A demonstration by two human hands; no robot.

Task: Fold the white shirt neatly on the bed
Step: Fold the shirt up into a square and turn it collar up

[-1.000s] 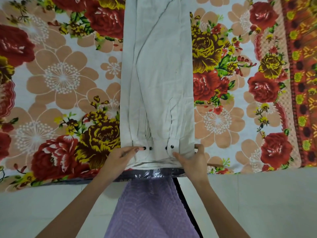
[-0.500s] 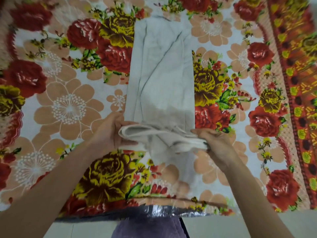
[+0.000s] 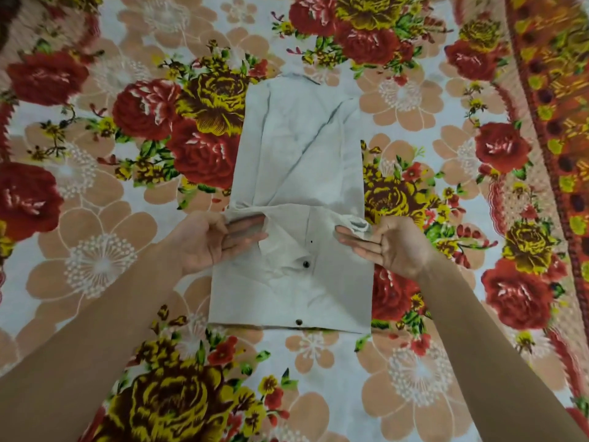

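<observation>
The white shirt [image 3: 299,154] lies as a long narrow strip in the middle of the floral bed sheet [image 3: 95,266]. Its near end is doubled over onto the strip, and dark buttons show on that flap. My left hand [image 3: 213,240] is palm up at the flap's left corner, with the cloth pinched between thumb and fingers. At the right corner my right hand [image 3: 392,247], also palm up, pinches the cloth the same way. The flap's free edge runs between my two hands.
The sheet with large red, yellow and peach flowers fills the whole view. A dark red patterned border [image 3: 548,122] runs down the right side.
Both hands took the shirt's near end at the bed's edge, lifted it and carried it away from me over the strip. The shirt now lies about half as long, and the view has moved forward.
</observation>
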